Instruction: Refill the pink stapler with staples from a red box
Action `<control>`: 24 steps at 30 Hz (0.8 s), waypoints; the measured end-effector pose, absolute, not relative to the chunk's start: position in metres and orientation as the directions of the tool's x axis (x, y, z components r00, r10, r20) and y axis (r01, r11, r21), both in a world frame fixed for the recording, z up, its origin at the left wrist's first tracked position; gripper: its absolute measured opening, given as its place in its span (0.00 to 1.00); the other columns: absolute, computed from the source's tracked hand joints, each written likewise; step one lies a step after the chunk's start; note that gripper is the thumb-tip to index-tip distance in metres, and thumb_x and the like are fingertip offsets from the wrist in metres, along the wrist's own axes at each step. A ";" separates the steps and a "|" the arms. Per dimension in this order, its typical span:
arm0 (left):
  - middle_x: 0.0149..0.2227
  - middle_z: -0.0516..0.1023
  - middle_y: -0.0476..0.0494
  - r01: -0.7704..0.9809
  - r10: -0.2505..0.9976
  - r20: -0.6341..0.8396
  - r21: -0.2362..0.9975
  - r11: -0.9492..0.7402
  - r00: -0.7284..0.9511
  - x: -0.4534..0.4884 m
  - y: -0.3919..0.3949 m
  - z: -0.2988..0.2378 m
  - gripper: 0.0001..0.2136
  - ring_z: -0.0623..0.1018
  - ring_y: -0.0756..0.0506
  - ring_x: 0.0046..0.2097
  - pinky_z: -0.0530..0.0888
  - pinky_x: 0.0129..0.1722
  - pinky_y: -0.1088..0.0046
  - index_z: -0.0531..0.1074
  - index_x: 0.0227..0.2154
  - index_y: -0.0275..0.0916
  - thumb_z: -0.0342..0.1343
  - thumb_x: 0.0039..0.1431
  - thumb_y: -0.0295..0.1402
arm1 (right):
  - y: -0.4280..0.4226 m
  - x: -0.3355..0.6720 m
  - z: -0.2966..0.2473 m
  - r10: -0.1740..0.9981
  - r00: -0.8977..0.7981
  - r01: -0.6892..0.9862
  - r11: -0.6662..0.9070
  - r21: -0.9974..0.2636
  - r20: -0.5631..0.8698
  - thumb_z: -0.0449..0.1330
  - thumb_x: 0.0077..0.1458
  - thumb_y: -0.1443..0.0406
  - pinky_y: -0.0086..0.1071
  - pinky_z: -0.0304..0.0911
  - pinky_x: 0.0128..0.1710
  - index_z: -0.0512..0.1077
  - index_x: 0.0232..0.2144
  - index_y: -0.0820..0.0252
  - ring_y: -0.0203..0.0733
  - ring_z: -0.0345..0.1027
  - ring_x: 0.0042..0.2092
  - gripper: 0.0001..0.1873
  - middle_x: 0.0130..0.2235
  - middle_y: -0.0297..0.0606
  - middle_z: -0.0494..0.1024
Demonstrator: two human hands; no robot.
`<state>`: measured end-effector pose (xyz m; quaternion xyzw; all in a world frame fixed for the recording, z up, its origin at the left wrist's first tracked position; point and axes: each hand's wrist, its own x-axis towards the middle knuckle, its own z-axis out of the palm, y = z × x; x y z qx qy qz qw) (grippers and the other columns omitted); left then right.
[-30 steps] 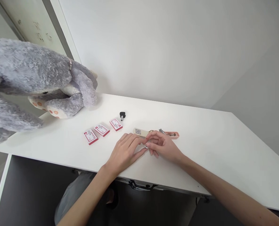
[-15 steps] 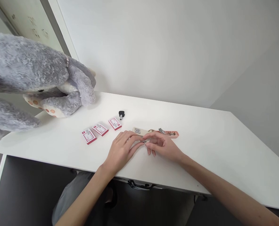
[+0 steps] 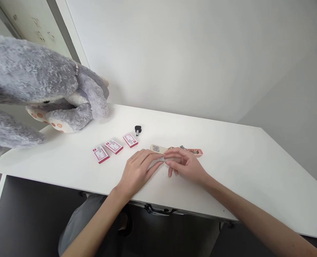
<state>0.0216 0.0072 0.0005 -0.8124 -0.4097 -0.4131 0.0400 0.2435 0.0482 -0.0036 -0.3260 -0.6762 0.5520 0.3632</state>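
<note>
Over the middle of the desk, my left hand [image 3: 139,169] has its thumb and fingers pinched at their tips. My right hand [image 3: 186,166] faces it, its thumb and index finger also closed, the other fingers curled below. Between the two sets of fingertips is a small silvery strip [image 3: 162,159], which looks like a strip of staples; the fingers mostly cover it. Just behind my hands lies an opened stapler, with a cream part [image 3: 155,148] on the left and a pink part [image 3: 198,153] with metal inside on the right. My right hand hides its middle.
Three small red-and-white boxes [image 3: 101,154] lie in a row left of my hands. Behind them is a small black object with a metal end [image 3: 137,130]. A large grey plush toy [image 3: 32,71] occupies the desk's left end. A wall [image 3: 174,64] rises behind the white desk [image 3: 244,171].
My fingertips have shifted slightly around the small strip, and more of its pale surface shows between them. My right hand has lifted a little over the stapler; the other objects stay put.
</note>
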 end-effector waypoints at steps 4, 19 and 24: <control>0.44 0.85 0.43 0.711 0.625 0.694 0.232 -0.664 0.358 0.022 0.008 0.000 0.06 0.83 0.44 0.44 0.78 0.43 0.65 0.75 0.47 0.42 0.58 0.71 0.32 | 0.046 0.244 -0.004 0.820 -0.491 0.119 0.397 -0.910 0.293 0.67 0.62 0.55 0.36 0.72 0.28 0.79 0.48 0.52 0.37 0.77 0.28 0.14 0.47 0.41 0.83; 0.55 0.80 0.36 0.814 0.643 0.694 0.141 -0.564 0.325 0.020 0.008 0.001 0.15 0.77 0.36 0.57 0.73 0.57 0.54 0.72 0.55 0.42 0.60 0.69 0.39 | 0.055 0.253 -0.007 0.693 -0.472 0.279 0.704 -0.653 0.545 0.63 0.66 0.57 0.37 0.70 0.30 0.79 0.42 0.52 0.40 0.72 0.30 0.07 0.38 0.39 0.82; 0.65 0.72 0.36 0.854 0.716 0.605 0.110 -0.508 0.348 0.022 0.015 -0.004 0.19 0.68 0.32 0.67 0.69 0.62 0.48 0.68 0.62 0.42 0.57 0.71 0.37 | 0.060 0.260 0.005 0.738 -0.289 0.366 0.674 -0.642 0.610 0.62 0.67 0.58 0.38 0.71 0.31 0.77 0.40 0.53 0.42 0.74 0.34 0.07 0.38 0.41 0.82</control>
